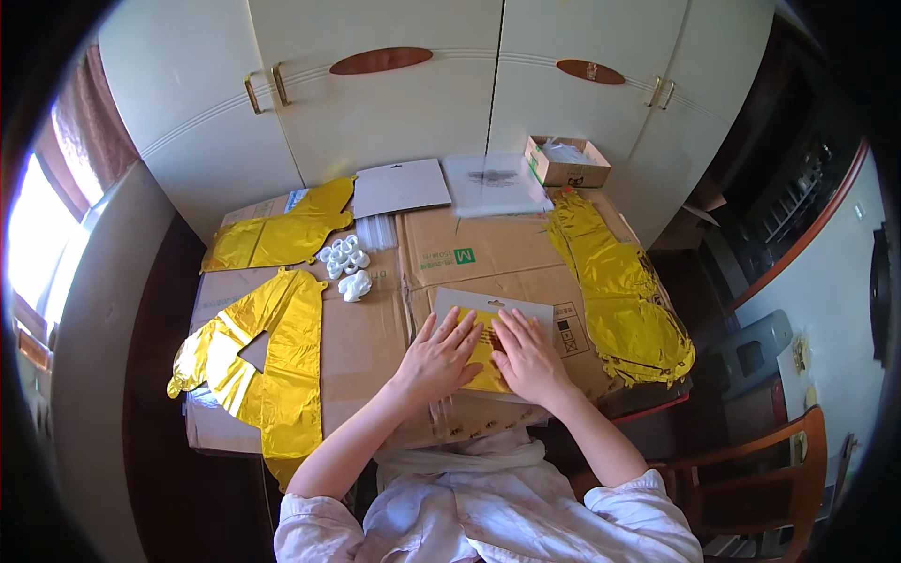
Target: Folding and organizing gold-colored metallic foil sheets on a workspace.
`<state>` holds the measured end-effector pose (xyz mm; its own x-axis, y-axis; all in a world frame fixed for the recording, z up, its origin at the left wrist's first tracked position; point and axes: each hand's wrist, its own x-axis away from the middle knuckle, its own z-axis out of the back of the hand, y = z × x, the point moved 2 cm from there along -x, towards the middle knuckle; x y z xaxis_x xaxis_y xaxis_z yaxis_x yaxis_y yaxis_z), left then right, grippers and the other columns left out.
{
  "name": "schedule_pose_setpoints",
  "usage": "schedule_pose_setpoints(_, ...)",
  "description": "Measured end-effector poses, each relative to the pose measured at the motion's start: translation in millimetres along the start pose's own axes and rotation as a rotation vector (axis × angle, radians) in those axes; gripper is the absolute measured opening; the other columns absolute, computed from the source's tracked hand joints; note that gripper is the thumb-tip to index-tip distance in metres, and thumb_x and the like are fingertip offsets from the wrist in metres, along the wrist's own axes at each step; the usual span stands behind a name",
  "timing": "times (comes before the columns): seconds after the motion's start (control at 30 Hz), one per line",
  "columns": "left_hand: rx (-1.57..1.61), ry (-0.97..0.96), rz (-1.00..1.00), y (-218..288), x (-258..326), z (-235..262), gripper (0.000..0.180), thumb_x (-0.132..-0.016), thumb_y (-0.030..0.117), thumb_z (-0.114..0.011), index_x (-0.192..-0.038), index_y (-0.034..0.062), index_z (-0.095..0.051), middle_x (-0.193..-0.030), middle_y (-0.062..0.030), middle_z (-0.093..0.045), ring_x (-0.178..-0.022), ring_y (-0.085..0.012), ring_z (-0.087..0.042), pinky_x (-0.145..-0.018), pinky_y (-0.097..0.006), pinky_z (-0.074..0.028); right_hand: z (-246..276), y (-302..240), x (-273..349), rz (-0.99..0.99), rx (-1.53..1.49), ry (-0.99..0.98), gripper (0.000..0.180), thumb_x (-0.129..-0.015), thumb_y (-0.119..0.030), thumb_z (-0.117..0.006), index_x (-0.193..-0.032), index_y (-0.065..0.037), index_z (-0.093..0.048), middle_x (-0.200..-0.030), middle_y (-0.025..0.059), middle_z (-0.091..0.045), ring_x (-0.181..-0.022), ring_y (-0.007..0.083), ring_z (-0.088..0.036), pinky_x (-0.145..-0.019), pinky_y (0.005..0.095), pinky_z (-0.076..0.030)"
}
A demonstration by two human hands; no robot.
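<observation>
My left hand (pixel 439 355) and my right hand (pixel 527 355) lie flat, fingers spread, side by side on a folded gold foil piece (pixel 485 349). That piece rests on a grey card sheet (pixel 488 303) near the front edge of the cardboard-covered table (pixel 469 253). Both palms press down on the foil; neither hand grips it. Most of the foil is hidden under my hands.
Gold foil balloon shapes lie at the left front (pixel 258 361), back left (pixel 282 235) and along the right side (pixel 624 291). Small white plastic parts (pixel 343 258), a grey card (pixel 399 186), a clear packet (pixel 493 183) and a small open box (pixel 567 161) sit further back. A wooden chair (pixel 779 469) stands at right.
</observation>
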<state>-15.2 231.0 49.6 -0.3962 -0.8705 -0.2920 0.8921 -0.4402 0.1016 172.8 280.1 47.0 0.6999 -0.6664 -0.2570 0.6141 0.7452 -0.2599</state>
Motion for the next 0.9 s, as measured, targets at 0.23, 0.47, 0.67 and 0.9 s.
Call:
schedule_pose_setpoints(0.23, 0.028, -0.098, 0.027, -9, -3, -13, 0.077, -0.093, 0.059, -0.047, -0.147, 0.0053, -0.038, -0.152, -0.0185, -0.036, -0.144, -0.0355, -0.027, -0.117, -0.053, -0.019, -18, 6, 11, 0.002, 0.110, -0.053, 0.067, -0.097, -0.046, -0.047, -0.145, -0.001, -0.037, -0.154, 0.0200, -0.032, -0.143, 0.0370, -0.028, -0.115, 0.0575, -0.021)
schedule_pose_setpoints(0.47, 0.014, -0.126, 0.030, -12, -2, -16, 0.087, -0.089, 0.066, -0.046, -0.147, 0.0018, -0.036, -0.154, -0.0191, -0.033, -0.146, -0.0323, -0.026, -0.118, -0.052, -0.018, -25, 7, 14, -0.008, 0.120, -0.011, 0.071, -0.095, -0.052, -0.047, -0.147, -0.005, -0.037, -0.154, 0.0240, -0.029, -0.144, 0.0390, -0.026, -0.116, 0.0576, -0.017)
schedule_pose_setpoints(0.67, 0.033, -0.137, 0.038, -12, -3, -18, 0.090, -0.088, 0.067, -0.046, -0.147, -0.0004, -0.035, -0.154, -0.0200, -0.032, -0.146, -0.0317, -0.024, -0.118, -0.052, -0.017, -22, 6, 13, -0.015, 0.148, -0.033, 0.071, -0.094, -0.052, -0.048, -0.147, -0.006, -0.037, -0.153, 0.0251, -0.029, -0.144, 0.0397, -0.025, -0.115, 0.0583, -0.017)
schedule_pose_setpoints(0.9, 0.390, -0.072, 0.163, -36, 1, -11, 0.069, -0.095, 0.047, -0.049, -0.144, -0.0005, -0.039, -0.150, -0.0209, -0.038, -0.143, -0.0321, -0.032, -0.117, -0.053, -0.020, -19, 9, 11, -0.014, 0.152, -0.086, 0.073, -0.093, -0.054, -0.050, -0.148, -0.008, -0.037, -0.154, 0.0239, -0.028, -0.144, 0.0384, -0.025, -0.116, 0.0575, -0.016)
